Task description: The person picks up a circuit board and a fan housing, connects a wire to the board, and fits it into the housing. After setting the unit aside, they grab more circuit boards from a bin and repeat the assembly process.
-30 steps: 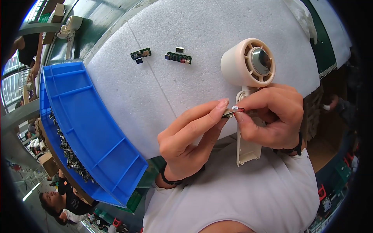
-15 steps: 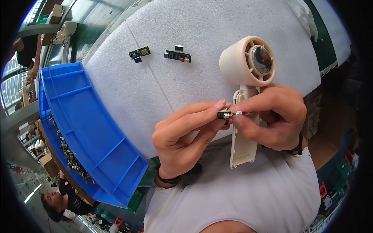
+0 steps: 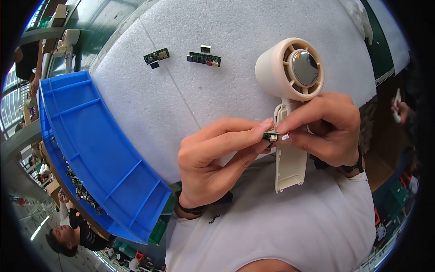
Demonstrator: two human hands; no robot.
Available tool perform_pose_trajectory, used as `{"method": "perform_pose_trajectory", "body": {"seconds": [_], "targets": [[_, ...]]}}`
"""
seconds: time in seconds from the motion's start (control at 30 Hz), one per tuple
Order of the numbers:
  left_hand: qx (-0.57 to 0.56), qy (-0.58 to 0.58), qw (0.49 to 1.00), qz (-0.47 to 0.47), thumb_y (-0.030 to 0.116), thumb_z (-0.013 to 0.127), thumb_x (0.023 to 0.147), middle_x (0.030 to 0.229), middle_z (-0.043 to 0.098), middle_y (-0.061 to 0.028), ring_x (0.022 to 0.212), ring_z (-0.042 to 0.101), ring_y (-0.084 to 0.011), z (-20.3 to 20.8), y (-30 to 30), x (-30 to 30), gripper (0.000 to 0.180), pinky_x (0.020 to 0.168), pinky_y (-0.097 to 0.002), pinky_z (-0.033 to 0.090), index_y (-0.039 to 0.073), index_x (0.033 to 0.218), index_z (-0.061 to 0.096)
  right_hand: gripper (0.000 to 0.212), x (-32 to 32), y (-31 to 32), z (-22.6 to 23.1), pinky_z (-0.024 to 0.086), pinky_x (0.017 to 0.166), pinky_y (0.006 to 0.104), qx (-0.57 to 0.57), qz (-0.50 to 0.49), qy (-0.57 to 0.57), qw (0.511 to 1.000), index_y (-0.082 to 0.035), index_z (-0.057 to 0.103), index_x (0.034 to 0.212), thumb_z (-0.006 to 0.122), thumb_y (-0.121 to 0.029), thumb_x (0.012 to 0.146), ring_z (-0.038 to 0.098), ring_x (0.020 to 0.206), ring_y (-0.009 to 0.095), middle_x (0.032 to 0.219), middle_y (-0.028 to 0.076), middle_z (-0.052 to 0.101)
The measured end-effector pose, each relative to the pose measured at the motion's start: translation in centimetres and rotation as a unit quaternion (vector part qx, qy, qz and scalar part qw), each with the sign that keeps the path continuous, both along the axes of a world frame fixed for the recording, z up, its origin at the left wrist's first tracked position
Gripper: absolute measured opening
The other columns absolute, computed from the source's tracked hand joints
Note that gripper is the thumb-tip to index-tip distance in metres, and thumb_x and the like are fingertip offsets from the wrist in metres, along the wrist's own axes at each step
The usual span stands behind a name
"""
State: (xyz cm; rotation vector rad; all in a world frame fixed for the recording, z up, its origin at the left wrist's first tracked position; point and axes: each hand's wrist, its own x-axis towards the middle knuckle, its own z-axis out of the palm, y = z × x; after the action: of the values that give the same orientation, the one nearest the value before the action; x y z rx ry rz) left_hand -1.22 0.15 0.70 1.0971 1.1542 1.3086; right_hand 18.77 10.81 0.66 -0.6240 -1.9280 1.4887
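Observation:
Between thumb and forefinger, my left hand pinches a small green circuit board, its pale socket facing right. My right hand pinches a small white wire connector with a bit of red wire, just right of the board and apart from it. Behind the fingers lies a cream handheld fan, its round head on the foam sheet. The open, hollow handle reaches down towards me, and the right hand's other fingers curl beside it; whether they grip it is hidden.
Two more circuit boards lie on the white foam sheet. At the left stands a blue plastic bin, with many small boards along its far-left side. Other people are at the left and right edges.
Both hands, the board and the fan handle have shifted slightly right in the picture. The connector has turned a little and remains apart from the board. A person's hand has appeared at the right edge.

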Motion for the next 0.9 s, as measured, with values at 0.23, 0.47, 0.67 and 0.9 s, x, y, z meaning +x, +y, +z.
{"method": "perform_pose_trajectory", "body": {"seconds": [0.23,0.47,0.67,0.9], "targets": [[0.036,0.049,0.998,0.019,-0.018,0.070,0.080,0.104,0.072,-0.0169,0.089,0.072,-0.0208,-0.3,-0.1,0.3,0.039,0.076,-0.0281,0.059,-0.001,0.115,0.073,0.025,0.3,0.6,0.0,0.037,0.049,0.0200,0.020,0.023,-0.018,0.999,-0.003,0.073,0.094,0.083,0.005,0.073,0.056,0.057,0.005,0.079,0.006,0.070],[0.045,0.073,0.996,0.036,-0.019,0.068,0.081,0.103,0.071,-0.0174,0.088,0.072,-0.0209,-0.5,-0.3,0.5,0.038,0.076,-0.0283,0.059,-0.002,0.115,0.072,0.023,-0.1,0.4,-0.3,0.034,0.047,0.0191,0.030,0.014,-0.003,0.999,-0.003,0.073,0.094,0.081,0.006,0.074,0.052,0.054,0.002,0.078,0.004,0.070],[0.033,0.035,0.997,0.060,-0.019,0.065,0.084,0.107,0.070,-0.0187,0.089,0.072,-0.0209,0.1,-0.4,1.0,0.037,0.077,-0.0284,0.060,-0.004,0.117,0.070,0.019,-0.2,-0.2,0.3,0.025,0.045,0.0180,0.034,-0.020,-0.022,0.999,-0.003,0.072,0.094,0.078,0.004,0.078,0.041,0.050,-0.002,0.074,0.001,0.067],[0.036,0.036,0.998,0.048,-0.018,0.063,0.086,0.110,0.069,-0.0190,0.093,0.072,-0.0211,0.0,-0.4,0.7,0.035,0.081,-0.0287,0.061,-0.006,0.118,0.068,0.018,-0.2,-0.4,0.8,0.020,0.043,0.0192,0.066,-0.057,-0.011,0.996,-0.003,0.072,0.094,0.078,0.001,0.077,0.034,0.047,-0.003,0.066,-0.004,0.061]]}}
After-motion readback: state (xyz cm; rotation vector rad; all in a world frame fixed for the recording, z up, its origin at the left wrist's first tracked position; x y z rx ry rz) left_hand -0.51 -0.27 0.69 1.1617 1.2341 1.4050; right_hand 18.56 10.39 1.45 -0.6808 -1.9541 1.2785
